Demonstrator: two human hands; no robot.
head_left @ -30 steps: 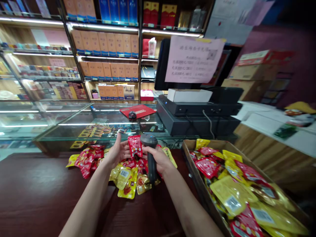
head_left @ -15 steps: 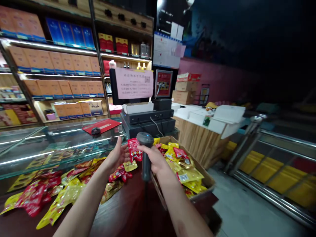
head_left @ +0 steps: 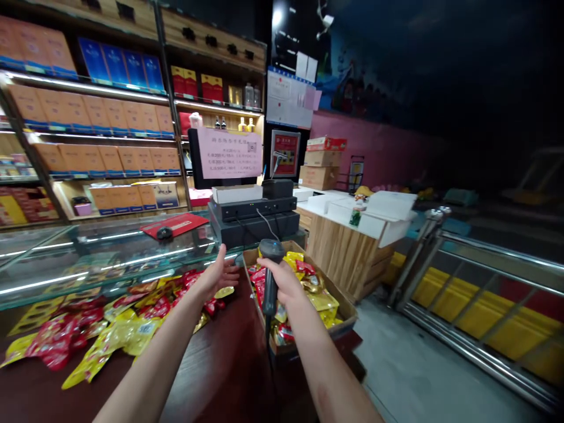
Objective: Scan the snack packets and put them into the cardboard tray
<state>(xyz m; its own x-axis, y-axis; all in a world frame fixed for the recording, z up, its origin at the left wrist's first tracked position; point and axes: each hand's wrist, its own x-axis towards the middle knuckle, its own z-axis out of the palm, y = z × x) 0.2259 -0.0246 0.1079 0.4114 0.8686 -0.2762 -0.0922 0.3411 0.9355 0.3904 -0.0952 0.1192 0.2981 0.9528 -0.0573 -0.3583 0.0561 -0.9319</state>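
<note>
My right hand (head_left: 286, 282) is wrapped round the handle of a dark handheld barcode scanner (head_left: 269, 294), its head upward and its cable trailing down. The scanner is held over the near left part of a cardboard box (head_left: 348, 320) filled with red and yellow snack packets (head_left: 324, 301). To the left, my left hand (head_left: 221, 277) has its thumb raised and fingers spread, with nothing in it. Under and beside that hand lies a loose pile of red and yellow snack packets (head_left: 126, 335) on the dark red counter (head_left: 211, 370).
A glass display case (head_left: 110, 247) runs behind the pile, bearing a red folder (head_left: 185, 223) and a black mouse (head_left: 164, 233). Black till equipment (head_left: 255, 223) stands behind the box. A metal railing (head_left: 484, 270) is at right. Shelves of boxed goods (head_left: 106, 111) line the back.
The red packet beside my left hand is gone from there; a red packet now shows in the box behind the scanner. The scanner and my right hand have shifted right, over the box.
</note>
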